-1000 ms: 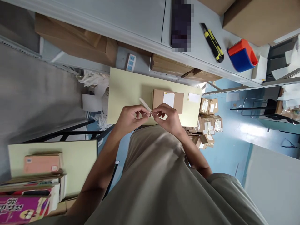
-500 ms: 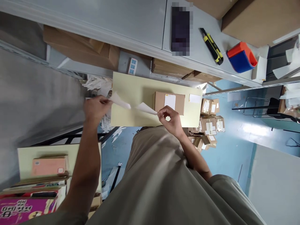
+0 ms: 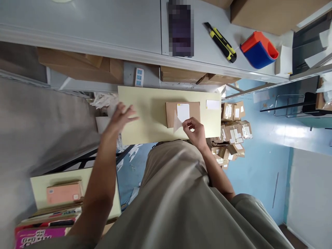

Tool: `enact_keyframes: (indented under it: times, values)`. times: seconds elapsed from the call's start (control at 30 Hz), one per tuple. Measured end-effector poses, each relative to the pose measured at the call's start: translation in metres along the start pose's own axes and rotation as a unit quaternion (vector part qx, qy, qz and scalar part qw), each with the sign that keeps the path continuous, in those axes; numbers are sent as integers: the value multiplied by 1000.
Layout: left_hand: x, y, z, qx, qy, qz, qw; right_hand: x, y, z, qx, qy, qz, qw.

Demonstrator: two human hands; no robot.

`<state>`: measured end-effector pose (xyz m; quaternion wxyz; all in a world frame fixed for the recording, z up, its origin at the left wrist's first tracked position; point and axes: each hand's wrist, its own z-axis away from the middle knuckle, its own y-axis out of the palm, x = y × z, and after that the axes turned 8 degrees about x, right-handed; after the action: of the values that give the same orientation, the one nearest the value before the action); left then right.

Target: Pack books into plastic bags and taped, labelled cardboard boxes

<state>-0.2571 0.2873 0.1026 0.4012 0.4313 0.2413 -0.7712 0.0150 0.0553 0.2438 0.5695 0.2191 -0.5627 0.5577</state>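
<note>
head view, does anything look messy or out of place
Yes: white scraps lie loose on the blue floor near the left end of the yellow table, with more heaped beyond it, like litter. The carton shows no obvious damage.

Whitish slip [image 3: 177, 124] at the person's right hand [image 3: 195, 132]; just beyond, plain brown box [image 3: 170, 110], white label [image 3: 183, 112]. Between it and the left hand [image 3: 120, 118], the table [image 3: 142, 100] is pale yellow. Farther out, I see a black-and-yellow cutter [image 3: 221, 43].

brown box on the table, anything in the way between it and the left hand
Nothing visible stands between the left hand and the left side of the brown box. The whitish slip in the right hand overlaps the box's near left part in view.
</note>
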Motion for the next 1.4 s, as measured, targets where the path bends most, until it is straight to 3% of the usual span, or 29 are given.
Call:
enact_keyframes:
  times: [0.1, 0.2, 0.27, 0.37, 0.53, 0.7, 0.87, 1.03, 1.23, 1.4]
  values:
    - [-24, 80, 33, 175, -86, 134, 972, -7, -3, -1, 0, -34, 59, 998]
    - [-43, 133, 57, 254, -113, 202, 939, -14, -3, 0, 20, -64, 125, 990]
    - [-47, 154, 64, 240, -94, 231, 938, -19, -1, 2, 42, -73, 155, 984]
    - [-42, 174, 66, 171, -59, 268, 946, -28, 2, 5, 81, -76, 174, 978]
    - [-29, 193, 66, 69, -20, 310, 948, -48, 3, 5, 155, -69, 184, 968]
    - [-25, 213, 69, 5, -2, 314, 949, -71, -12, 4, 201, -35, 168, 964]
    - [-26, 240, 74, -6, -12, 323, 946, -100, -45, -1, 140, 42, 13, 989]
    - [-33, 269, 80, -1, -10, 303, 953, -119, -74, -12, 92, 111, -149, 978]
    - [-33, 298, 83, -29, -16, 281, 959, -126, -90, -13, 94, 115, -166, 975]
    - [-21, 306, 85, -73, -7, 227, 971, -136, -101, -18, 92, 105, -150, 979]
